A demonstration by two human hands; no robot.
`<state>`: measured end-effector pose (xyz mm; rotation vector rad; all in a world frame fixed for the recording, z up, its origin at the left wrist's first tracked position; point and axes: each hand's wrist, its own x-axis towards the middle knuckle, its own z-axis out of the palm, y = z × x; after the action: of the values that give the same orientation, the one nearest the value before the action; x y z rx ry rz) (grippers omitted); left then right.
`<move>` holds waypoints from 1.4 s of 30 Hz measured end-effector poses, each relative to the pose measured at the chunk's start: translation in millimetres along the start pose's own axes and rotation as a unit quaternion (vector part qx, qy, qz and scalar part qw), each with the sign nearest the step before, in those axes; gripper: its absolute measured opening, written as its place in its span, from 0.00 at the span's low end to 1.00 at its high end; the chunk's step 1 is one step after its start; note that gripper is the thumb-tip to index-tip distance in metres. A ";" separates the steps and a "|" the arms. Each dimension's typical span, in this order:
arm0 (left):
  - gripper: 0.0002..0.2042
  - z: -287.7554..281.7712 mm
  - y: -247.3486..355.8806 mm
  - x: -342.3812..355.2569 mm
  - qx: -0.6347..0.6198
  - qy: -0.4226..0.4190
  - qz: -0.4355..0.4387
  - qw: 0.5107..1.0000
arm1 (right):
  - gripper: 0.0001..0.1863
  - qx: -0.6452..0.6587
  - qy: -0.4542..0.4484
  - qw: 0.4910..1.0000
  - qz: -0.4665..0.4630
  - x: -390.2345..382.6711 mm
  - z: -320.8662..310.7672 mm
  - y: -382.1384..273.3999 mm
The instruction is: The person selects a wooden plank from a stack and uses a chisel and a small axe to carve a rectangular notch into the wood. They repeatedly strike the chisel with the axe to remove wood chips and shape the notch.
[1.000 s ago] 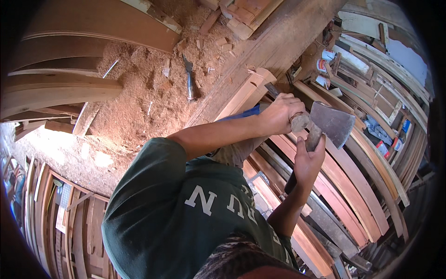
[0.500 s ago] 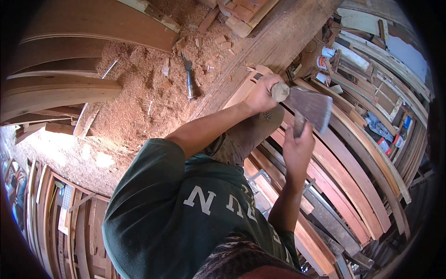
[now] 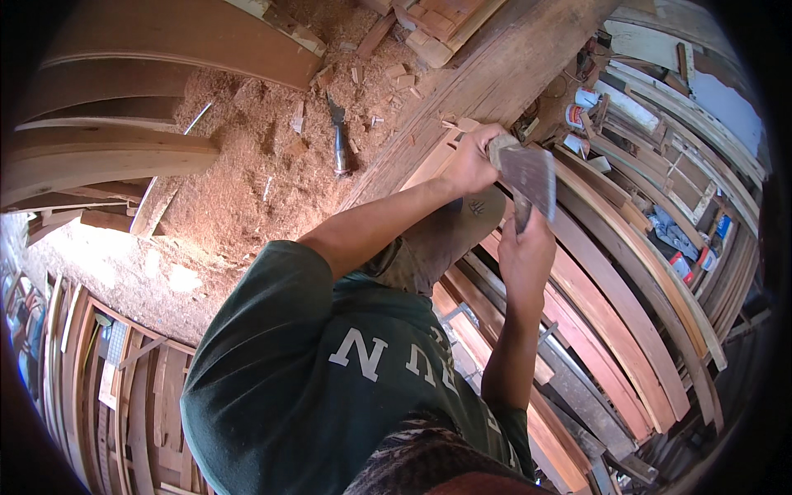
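Left fingers round a wooden handle, right fingers round a hatchet, white lettering on green shirt

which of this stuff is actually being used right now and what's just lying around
In use:
- axe, gripped in the right hand
- wooden-handled tool, in the left hand
- timber by the left hand, seemingly the workpiece

Lying about, it seems:
- metal-handled tool on the shavings
- boards on the right
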<state>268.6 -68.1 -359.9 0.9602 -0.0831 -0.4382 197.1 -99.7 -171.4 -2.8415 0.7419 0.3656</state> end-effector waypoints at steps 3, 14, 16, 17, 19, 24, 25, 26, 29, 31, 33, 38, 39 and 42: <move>0.09 -3.8 0.7 6.7 -0.035 -0.006 -0.021 0.999 | 0.12 -0.034 -0.011 0.999 -0.022 6.7 10.1 6.9; 0.08 2.1 -23.2 15.3 0.054 -0.010 0.028 0.998 | 0.11 -0.088 -0.003 0.996 -0.011 10.1 13.6 13.1; 0.08 2.3 -30.7 5.5 0.030 0.009 0.027 0.999 | 0.08 -0.069 -0.012 0.997 -0.017 12.5 -1.6 -2.2; 0.08 4.9 -33.1 -0.9 0.030 0.015 0.026 0.999 | 0.09 -0.038 0.015 0.999 -0.020 5.9 -10.6 -9.2; 0.09 3.2 -37.2 7.6 0.043 0.012 0.038 0.998 | 0.12 0.041 0.088 0.995 -0.028 2.5 -17.3 -16.1; 0.08 3.1 -38.7 2.1 0.064 -0.020 0.022 0.998 | 0.13 -0.095 -0.023 0.995 0.026 9.9 17.8 0.0; 0.08 1.0 -36.5 -1.6 0.059 -0.027 0.015 0.998 | 0.15 -0.094 -0.026 0.995 0.026 8.3 18.2 5.7; 0.08 -6.0 -34.2 -2.2 0.057 -0.027 0.010 0.998 | 0.17 -0.092 -0.033 0.995 0.018 11.7 22.7 10.5; 0.08 -8.8 -42.8 -10.1 0.097 -0.012 0.053 0.994 | 0.17 -0.062 -0.028 0.998 0.015 2.4 10.2 6.5; 0.07 -2.7 -17.6 -5.7 0.092 -0.018 0.052 0.994 | 0.16 -0.032 0.006 0.999 -0.005 3.6 0.4 4.3; 0.10 9.7 -7.9 -8.4 0.137 -0.030 0.132 0.981 | 0.16 -0.012 0.025 1.000 0.007 13.9 -7.4 -2.7; 0.10 14.7 0.8 -8.5 0.122 0.016 0.103 0.987 | 0.15 0.034 0.019 0.999 0.022 5.5 -21.3 -21.4; 0.10 12.8 -0.1 -10.4 0.109 0.016 0.086 0.990 | 0.15 0.048 0.012 0.999 0.022 4.0 -21.7 -22.2; 0.09 1.3 -9.1 -10.3 0.074 0.002 0.025 0.997 | 0.16 -0.054 -0.019 0.998 -0.007 6.6 9.0 6.5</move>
<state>255.9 -69.5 -365.1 1.1014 -0.1371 -0.3886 197.7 -106.2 -182.5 -2.9295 0.7158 0.4705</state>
